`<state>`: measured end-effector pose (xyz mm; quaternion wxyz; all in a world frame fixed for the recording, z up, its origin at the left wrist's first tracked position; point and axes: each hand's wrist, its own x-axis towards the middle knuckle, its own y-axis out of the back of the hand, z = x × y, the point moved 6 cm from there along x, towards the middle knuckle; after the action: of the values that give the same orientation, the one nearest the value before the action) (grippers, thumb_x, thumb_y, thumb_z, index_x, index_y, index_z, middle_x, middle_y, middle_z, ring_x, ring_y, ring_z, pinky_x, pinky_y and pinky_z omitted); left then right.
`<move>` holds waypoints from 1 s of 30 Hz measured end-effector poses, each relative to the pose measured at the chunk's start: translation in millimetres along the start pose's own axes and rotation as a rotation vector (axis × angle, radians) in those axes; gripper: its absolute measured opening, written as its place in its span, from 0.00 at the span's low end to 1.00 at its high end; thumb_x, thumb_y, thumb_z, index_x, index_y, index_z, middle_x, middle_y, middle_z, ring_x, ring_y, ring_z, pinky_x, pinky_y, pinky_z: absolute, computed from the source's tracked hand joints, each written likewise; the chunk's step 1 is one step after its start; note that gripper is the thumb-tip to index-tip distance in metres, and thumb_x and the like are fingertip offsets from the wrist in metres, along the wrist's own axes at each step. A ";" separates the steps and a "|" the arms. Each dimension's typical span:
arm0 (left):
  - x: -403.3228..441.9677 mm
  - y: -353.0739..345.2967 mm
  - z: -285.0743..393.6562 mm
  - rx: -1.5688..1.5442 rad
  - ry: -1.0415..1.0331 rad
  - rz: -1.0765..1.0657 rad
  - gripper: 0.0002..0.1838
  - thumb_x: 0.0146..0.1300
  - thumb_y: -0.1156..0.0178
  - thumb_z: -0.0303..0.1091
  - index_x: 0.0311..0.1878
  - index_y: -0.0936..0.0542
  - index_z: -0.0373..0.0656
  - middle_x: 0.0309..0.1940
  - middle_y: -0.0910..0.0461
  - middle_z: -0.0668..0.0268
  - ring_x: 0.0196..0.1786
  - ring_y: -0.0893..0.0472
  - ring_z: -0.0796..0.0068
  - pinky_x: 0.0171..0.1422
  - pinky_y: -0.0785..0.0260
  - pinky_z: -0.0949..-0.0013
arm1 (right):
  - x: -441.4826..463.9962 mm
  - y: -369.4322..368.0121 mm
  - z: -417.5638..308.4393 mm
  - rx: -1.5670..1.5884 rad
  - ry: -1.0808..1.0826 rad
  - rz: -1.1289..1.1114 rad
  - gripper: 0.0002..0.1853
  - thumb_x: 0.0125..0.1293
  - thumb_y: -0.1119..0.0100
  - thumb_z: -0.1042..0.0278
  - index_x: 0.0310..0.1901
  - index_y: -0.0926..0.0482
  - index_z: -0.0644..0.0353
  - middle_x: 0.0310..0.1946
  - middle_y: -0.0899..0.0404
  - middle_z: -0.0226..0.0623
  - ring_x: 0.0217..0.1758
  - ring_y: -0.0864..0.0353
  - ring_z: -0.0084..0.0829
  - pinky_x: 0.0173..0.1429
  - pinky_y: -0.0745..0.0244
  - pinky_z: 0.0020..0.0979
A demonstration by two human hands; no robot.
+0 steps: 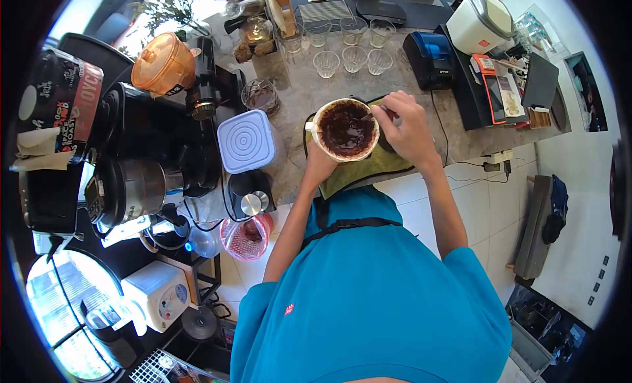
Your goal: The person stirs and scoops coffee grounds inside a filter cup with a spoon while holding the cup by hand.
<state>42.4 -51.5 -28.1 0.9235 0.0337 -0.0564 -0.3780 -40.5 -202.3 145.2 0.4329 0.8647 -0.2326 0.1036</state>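
A white cup [346,130] with dark brown liquid and grounds stuck round its inner wall is near the counter's front edge. My left hand [318,164] is closed around its lower left side, the fingers partly hidden beneath it. At the cup's right rim, my right hand [407,127] pinches the handle of a spoon [367,117], whose other end goes into the dark liquid. Under the cup and hands lies a green cloth [349,175], over the counter edge.
Several clear glasses [354,59] stand behind the cup. Left are a lidded container [246,141], a glass of dark contents [261,96] and a grinder [174,65]. A black printer [429,59] stands right, its cable crossing the counter [461,146]. A pink bin [245,237] is below.
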 end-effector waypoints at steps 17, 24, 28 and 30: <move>0.7 0.1 1.2 -0.018 -0.059 0.022 0.41 0.49 0.21 0.26 0.67 0.31 0.37 0.62 0.22 0.60 0.61 0.21 0.69 0.68 0.28 0.63 | -2.3 5.3 45.0 0.566 -0.397 -0.027 0.15 0.71 0.35 0.64 0.30 0.25 0.66 0.19 0.38 0.22 0.25 0.39 0.14 0.29 0.45 0.28; -0.3 -0.4 11.1 -0.065 -0.040 0.067 0.35 0.50 0.22 0.28 0.63 0.25 0.38 0.57 0.18 0.59 0.58 0.18 0.67 0.65 0.26 0.63 | 2.6 1.9 11.7 0.107 -0.049 0.007 0.15 0.69 0.37 0.65 0.30 0.25 0.69 0.20 0.30 0.46 0.26 0.30 0.42 0.36 0.36 0.39; -0.8 2.0 12.0 -0.003 -0.069 0.108 0.29 0.51 0.23 0.31 0.58 0.20 0.38 0.52 0.14 0.58 0.54 0.15 0.65 0.60 0.25 0.64 | -6.4 -21.3 34.1 0.161 -0.212 -0.108 0.16 0.69 0.37 0.64 0.30 0.24 0.69 0.18 0.30 0.45 0.22 0.34 0.36 0.32 0.38 0.38; 0.5 1.6 7.6 -0.015 -0.038 0.066 0.36 0.49 0.21 0.29 0.62 0.25 0.38 0.56 0.18 0.59 0.57 0.18 0.67 0.64 0.26 0.63 | -10.0 -27.4 57.2 0.306 -0.313 -0.023 0.16 0.70 0.37 0.63 0.30 0.24 0.67 0.16 0.32 0.34 0.21 0.38 0.23 0.28 0.43 0.33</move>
<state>42.9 -50.8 -20.3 0.9344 0.0177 -0.0719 -0.3484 -37.0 -230.6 87.7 0.2563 0.9286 -0.2685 -0.0030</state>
